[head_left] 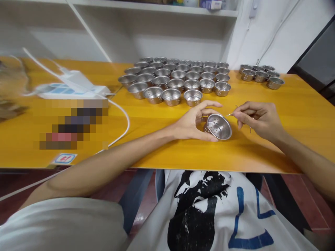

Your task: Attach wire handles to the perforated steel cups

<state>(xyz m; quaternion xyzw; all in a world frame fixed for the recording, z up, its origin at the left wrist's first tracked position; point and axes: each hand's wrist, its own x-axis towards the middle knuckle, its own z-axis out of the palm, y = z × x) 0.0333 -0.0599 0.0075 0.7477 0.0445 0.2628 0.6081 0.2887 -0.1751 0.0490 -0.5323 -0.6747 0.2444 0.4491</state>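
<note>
My left hand [195,122] is wrapped around a small perforated steel strainer cup [219,126], holding it tilted on its side on the yellow table [157,139], its open mouth turned toward me. Just to the right of the cup, my right hand [258,118] pinches a thin bent metal wire [231,114] between thumb and fingers. The wire's tip points at the cup's rim and is a short gap away from it.
Several rows of identical strainer cups [175,78] stand behind my hands, and a smaller group of cups [260,75] stands at the back right. A white power strip [72,87] with a cable [123,118] lies at the left. White shelving stands behind the table.
</note>
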